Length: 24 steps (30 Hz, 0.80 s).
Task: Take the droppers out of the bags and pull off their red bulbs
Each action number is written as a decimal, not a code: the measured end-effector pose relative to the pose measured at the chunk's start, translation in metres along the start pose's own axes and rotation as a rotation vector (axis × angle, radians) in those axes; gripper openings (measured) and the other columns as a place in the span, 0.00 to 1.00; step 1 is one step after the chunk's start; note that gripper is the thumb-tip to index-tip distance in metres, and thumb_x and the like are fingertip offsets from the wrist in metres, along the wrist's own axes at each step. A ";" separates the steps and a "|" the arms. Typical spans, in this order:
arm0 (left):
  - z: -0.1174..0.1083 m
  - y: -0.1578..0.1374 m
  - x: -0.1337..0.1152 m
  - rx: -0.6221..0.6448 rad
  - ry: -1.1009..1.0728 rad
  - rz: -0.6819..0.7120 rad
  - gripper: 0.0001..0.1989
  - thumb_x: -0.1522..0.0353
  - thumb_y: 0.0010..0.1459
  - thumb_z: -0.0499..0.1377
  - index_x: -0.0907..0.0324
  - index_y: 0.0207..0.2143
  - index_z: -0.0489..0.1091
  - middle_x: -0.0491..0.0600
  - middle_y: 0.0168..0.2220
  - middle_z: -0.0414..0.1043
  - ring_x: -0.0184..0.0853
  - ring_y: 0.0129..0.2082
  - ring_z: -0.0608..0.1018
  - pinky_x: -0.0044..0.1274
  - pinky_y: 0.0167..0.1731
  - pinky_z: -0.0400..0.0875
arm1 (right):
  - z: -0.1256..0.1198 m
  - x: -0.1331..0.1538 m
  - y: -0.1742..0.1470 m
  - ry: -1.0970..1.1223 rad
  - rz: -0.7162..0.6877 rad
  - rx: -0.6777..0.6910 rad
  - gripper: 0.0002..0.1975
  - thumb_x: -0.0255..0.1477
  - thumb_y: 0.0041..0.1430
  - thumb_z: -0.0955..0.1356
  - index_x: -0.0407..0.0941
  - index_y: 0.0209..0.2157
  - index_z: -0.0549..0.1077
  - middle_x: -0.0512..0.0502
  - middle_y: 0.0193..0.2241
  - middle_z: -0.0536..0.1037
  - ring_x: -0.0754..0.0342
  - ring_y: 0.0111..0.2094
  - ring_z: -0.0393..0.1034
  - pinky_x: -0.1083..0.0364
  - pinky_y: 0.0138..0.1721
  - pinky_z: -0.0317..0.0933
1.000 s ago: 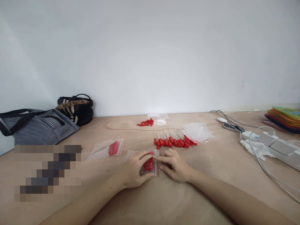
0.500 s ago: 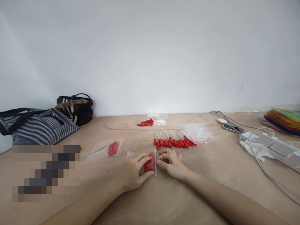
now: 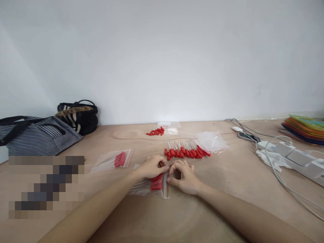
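Note:
A clear zip-lock bag [image 3: 143, 187] lies on the table with several red-tipped white sticks inside, their red tips [image 3: 156, 184] near the seal strip. My left hand [image 3: 153, 167] reaches over the bag, thumb and fingertips pinching the far end of the seal. Close against it, my right hand [image 3: 184, 177] is curled, with thumb and index finger on the open-edge side of the same strip. Left of them rests another zip-lock bag [image 3: 105, 161] holding red-tipped sticks. Just beyond my hands is a row of loose red-tipped sticks [image 3: 186, 152].
Flat clear bags [image 3: 214, 141] lie behind the row. Small red pieces [image 3: 155, 131] and thin white sticks [image 3: 172, 131] sit farther back. A striped bag [image 3: 43, 136] and black bag [image 3: 86, 119] stand left. Cables, a power strip [image 3: 298, 158] and coloured sheets [image 3: 303, 130] are right.
My left hand has moved from lying over the red tips to the far end of the seal. The bag has shifted slightly nearer me, and my right hand stays at its edge.

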<state>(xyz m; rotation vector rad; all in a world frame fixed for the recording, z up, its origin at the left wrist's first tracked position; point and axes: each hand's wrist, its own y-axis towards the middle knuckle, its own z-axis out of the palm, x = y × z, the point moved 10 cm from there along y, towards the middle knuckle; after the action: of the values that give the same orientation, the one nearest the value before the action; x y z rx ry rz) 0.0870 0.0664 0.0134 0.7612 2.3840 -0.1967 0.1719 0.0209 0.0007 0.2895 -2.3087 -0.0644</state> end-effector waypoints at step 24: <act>0.000 -0.020 -0.051 0.045 0.348 0.498 0.06 0.73 0.52 0.56 0.56 0.32 0.70 0.49 0.40 0.66 0.36 0.43 0.67 0.27 0.44 0.63 | -0.009 0.003 -0.009 -0.124 0.008 -0.168 0.07 0.28 0.49 0.66 0.48 0.19 0.73 0.48 0.32 0.69 0.51 0.38 0.60 0.48 0.38 0.46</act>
<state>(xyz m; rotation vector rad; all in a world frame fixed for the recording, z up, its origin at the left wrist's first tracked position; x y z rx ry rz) 0.1081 0.0263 0.0433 1.4795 2.4145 0.0993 0.1781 0.0123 0.0073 0.1954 -2.4091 -0.2787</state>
